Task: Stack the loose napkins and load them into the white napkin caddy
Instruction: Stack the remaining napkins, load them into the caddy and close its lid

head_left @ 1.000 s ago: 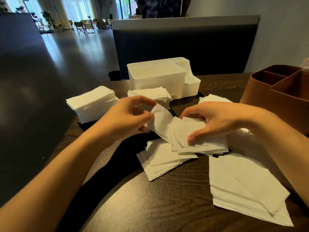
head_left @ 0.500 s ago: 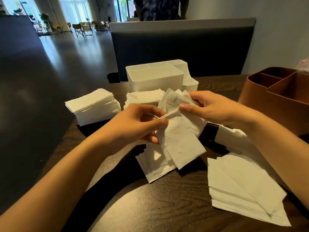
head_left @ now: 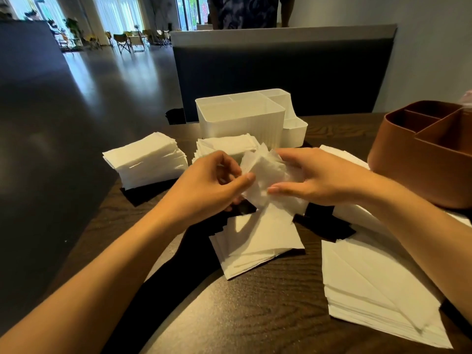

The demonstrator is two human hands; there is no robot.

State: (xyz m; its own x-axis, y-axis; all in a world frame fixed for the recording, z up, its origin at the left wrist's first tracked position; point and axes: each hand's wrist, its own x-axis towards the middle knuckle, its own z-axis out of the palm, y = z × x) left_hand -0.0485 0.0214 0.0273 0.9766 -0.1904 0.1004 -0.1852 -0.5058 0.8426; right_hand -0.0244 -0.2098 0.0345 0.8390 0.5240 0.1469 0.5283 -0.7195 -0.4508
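Both hands up over the middle of the dark wood-grain table (head_left: 255, 315), working one bunch of loose white paper napkins (head_left: 265, 175) between them, held clear of the tabletop. Left hand (head_left: 209, 185): fingers curled in, thumb tip pressed against the left edge of the bunch, so it pinches the paper. Right hand (head_left: 314, 175): index finger laid along the top of the bunch, thumb under its lower edge, fingers only lightly bent, gripping from the right side. Bunch is ragged, corners fanned out at the top, not squared. Directly below the hands a short fanned pile of white napkins (head_left: 258, 244) lies flat on the table. Front right: a wider flat stack of white napkins (head_left: 378, 287), slightly skewed, running toward the table edge. Far left: a tall squared stack of white napkins (head_left: 145, 159) near the table's left edge. Just behind the hands, another white napkin stack (head_left: 227, 144) sits against the front wall of the white ribbed plastic caddy (head_left: 242, 123). Caddy's big front compartment shows no napkins from this angle; smaller compartments step down on its right. Brown plastic divided caddy (head_left: 421, 154) at far right. A dark partition panel (head_left: 281, 72) stands behind the table.
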